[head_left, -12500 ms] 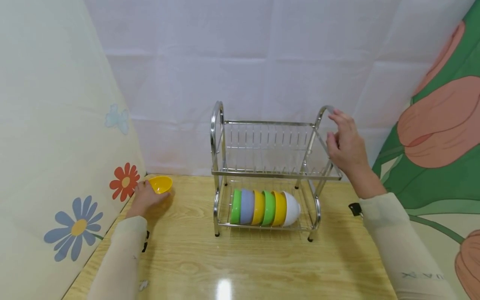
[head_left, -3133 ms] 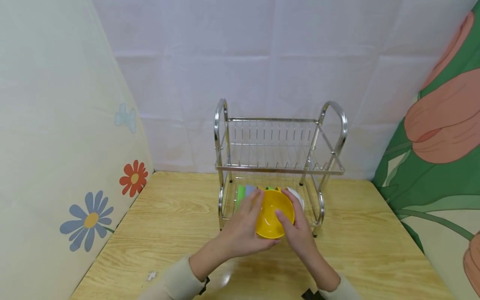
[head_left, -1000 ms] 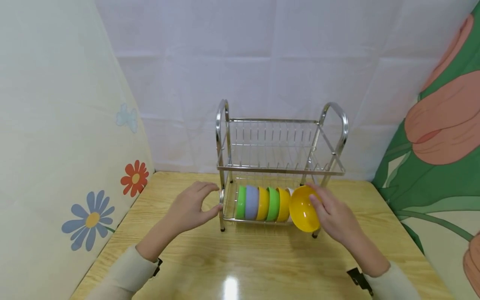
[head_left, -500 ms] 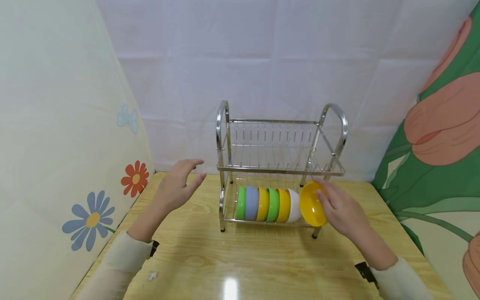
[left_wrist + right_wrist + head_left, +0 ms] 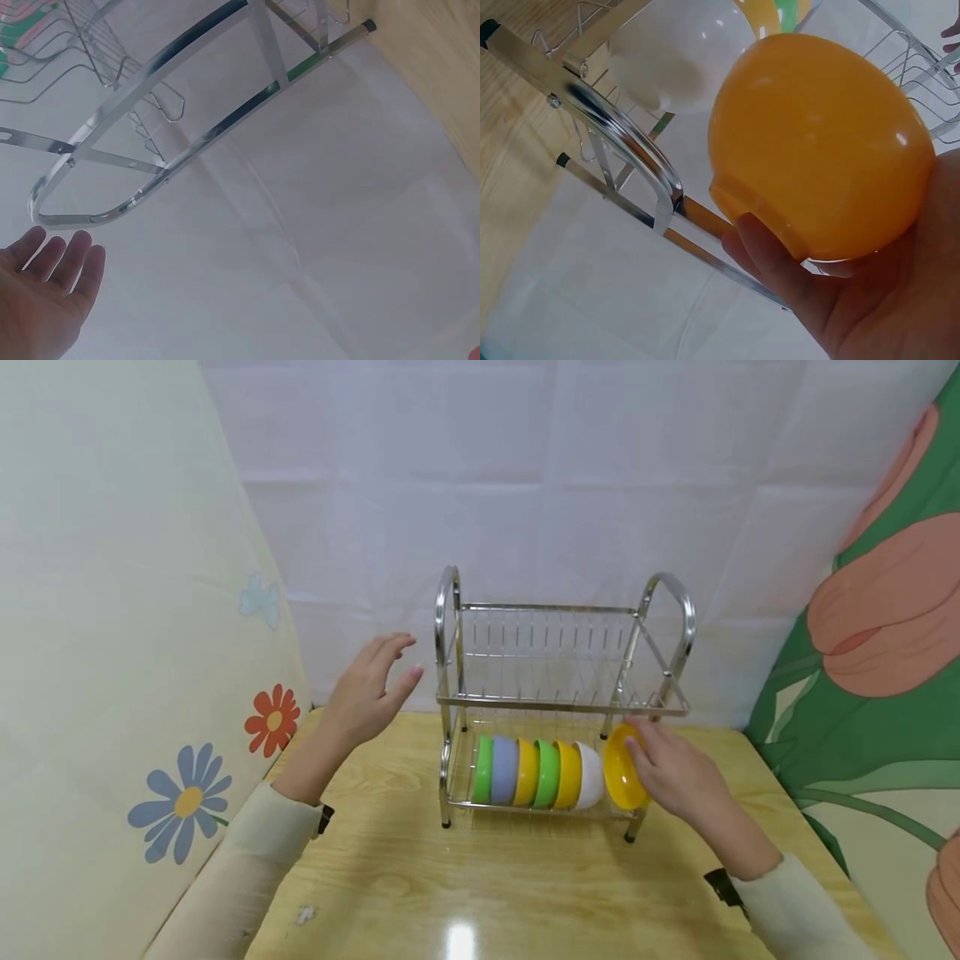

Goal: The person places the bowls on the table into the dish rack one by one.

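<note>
In my right hand (image 5: 678, 772) I hold a yellow bowl (image 5: 624, 768), thumb at its inside and fingers behind, at the right end of the lower rack. Its opening faces left, toward a white bowl (image 5: 589, 775). The right wrist view shows the bowl's rounded outside and foot ring against my fingers. My left hand (image 5: 363, 697) hovers left of the metal dish rack (image 5: 562, 703), fingers loosely bent and holding nothing. In the left wrist view its fingertips (image 5: 79, 244) are right by the rack's curved side frame.
On the lower tier several bowls stand on edge in a row: green (image 5: 482, 770), lavender (image 5: 504, 770), yellow and green, ending in the white one. Wire slots line the upper tier. A white cloth (image 5: 375, 527) hangs behind; patterned panels flank the wooden table (image 5: 450, 893).
Earlier my left hand held the yellow bowl at the far left, then both hands held it. Since then my right hand alone has carried it rightward; my left hand has risen away from the rack's lower side.
</note>
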Available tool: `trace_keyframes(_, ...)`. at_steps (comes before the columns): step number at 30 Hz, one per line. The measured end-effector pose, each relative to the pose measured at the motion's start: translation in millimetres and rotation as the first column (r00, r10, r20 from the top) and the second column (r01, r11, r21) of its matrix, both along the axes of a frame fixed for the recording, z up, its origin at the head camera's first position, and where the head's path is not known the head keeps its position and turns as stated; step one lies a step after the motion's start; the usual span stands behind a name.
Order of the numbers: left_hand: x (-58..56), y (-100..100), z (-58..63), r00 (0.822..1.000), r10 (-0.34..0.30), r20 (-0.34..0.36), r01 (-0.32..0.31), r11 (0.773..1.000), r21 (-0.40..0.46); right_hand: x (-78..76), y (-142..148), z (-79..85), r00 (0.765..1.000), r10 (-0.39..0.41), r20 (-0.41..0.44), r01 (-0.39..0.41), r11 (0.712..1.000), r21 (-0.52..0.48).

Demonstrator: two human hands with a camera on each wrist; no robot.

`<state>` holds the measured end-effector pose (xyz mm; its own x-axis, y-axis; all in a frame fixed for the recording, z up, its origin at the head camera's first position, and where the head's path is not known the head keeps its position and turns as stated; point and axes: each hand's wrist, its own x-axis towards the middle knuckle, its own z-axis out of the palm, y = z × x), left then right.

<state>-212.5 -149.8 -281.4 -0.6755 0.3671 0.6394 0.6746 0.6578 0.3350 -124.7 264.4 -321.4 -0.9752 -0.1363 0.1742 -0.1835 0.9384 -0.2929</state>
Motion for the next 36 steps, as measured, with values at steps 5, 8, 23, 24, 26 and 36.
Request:
trace_keyframes(5, -8.4, 6.8, 11.9, 1.0, -0.003, -0.024, 0.004, 1.0, 0.03, -3.5, -0.2, -0.7, 0.999, 0.003, 0.032, -0.003, 1.0, 0.018)
trace_keyframes(8, -14.3, 11.8, 19.2, 0.999, -0.006, -0.044, 0.008, 0.999, 0.042, -5.1, -1.1, -0.1, 0.999, -0.004, 0.051, 0.002, 1.0, 0.031)
trace_keyframes(23, -33.9, 47.2, 56.5, 0.999, 0.031, -0.033, -0.033, 0.997, -0.072, -13.0, -8.4, -2.2, 0.991, -0.023, 0.135, 0.008, 0.993, 0.115)
trace_keyframes(24, -34.8, 48.9, 57.7, 0.999, 0.037, -0.02, -0.038, 0.996, -0.081, -13.5, -8.9, -2.3, 0.99, -0.024, 0.138, 0.007, 0.993, 0.119)
trace_keyframes(26, -36.5, 51.6, 59.7, 0.999, 0.047, 0.004, -0.046, 0.994, -0.099, -15.0, -10.2, -2.8, 0.989, -0.027, 0.148, 0.007, 0.991, 0.132)
trace_keyframes(36, -48.4, 55.8, 62.2, 0.994, 0.093, 0.057, -0.085, 0.987, -0.136, -23.0, -29.2, -6.3, 0.986, -0.083, 0.146, 0.032, 0.946, 0.323)
